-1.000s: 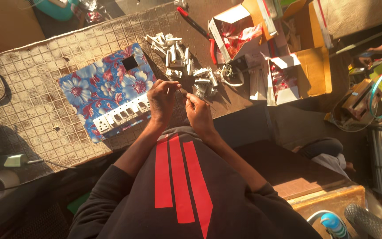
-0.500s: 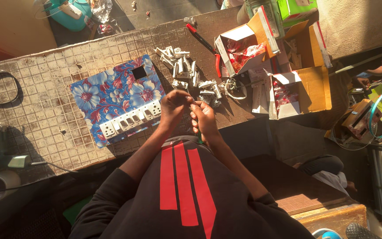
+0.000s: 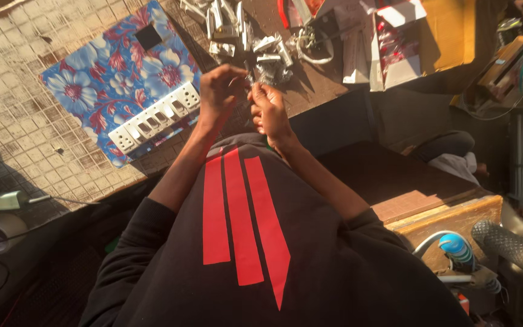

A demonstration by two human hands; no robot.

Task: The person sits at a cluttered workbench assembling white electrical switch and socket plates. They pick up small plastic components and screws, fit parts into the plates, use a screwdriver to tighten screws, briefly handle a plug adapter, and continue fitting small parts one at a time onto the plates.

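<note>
1. Open cardboard boxes [image 3: 394,42] in white and red are lying toward the far right corner of the workbench [image 3: 25,139], with a brown carton [image 3: 449,30] beside them.
2. A blue floral board [image 3: 110,79] carrying a white socket strip [image 3: 152,118] is sitting at the near edge.
3. The left hand [image 3: 219,91] and right hand [image 3: 267,112] are curling together over the near edge, pinching a small dark part [image 3: 250,77], too small to identify.
4. White switch pieces [image 3: 237,30] are lying just beyond.

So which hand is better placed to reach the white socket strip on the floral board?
Probably left: the left hand hovers just beside the white socket strip, at its end, while the right hand sits farther off, beyond it.
</note>
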